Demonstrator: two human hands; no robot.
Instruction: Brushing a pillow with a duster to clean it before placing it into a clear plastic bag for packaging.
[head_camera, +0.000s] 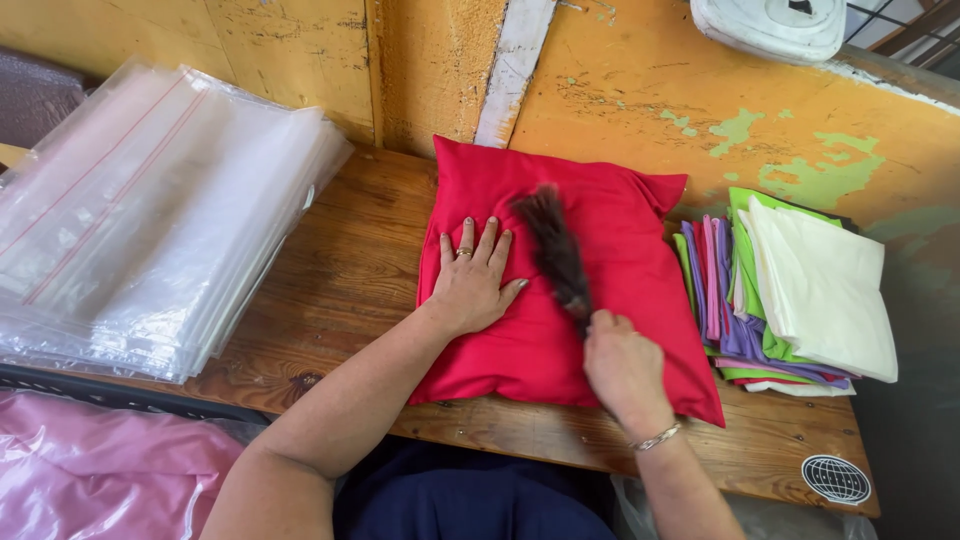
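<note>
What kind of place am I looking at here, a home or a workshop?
Probably a small packing or sewing workshop. A stack of clear plastic bags lies on a worn wooden table, folded coloured cloths are piled at the other end, and the yellow wall is peeling. The hands work on a red cushion.

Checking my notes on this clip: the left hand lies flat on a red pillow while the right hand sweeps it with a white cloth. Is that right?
Not quite. The right hand holds a dark brush, not a white cloth, as the head view shows. The left hand does lie flat on the red pillow.
</note>
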